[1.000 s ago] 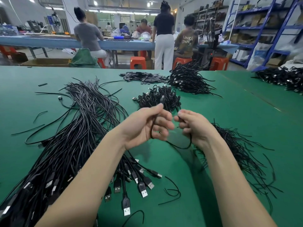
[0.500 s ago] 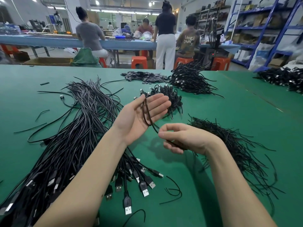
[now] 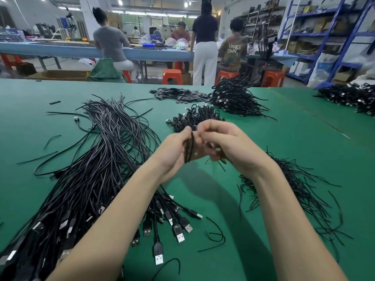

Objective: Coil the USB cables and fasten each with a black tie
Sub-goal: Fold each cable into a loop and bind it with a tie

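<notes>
This was a cable assembly workshop. Heaps of black USB cables (image 3: pixel 97 159) covered a long green work table (image 3: pixel 294 149), while workers on orange plastic stools (image 3: pixel 172 75) sat near blue metal storage shelving (image 3: pixel 324 37).

Beyond the green table (image 3: pixel 294 151), orange stools (image 3: pixel 172 76) line a blue workbench (image 3: pixel 60 50); blue shelving (image 3: pixel 324 33) stands right under ceiling strip lights (image 3: pixel 154 14).

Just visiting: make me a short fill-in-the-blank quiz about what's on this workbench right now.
1. The left hand holds a coiled ____ cable.
2. The table surface is coloured ____.
3. The loose ties lie under the ____ forearm.
4. The stools beyond the table are ____.

Missing words: USB; green; right; orange
</notes>
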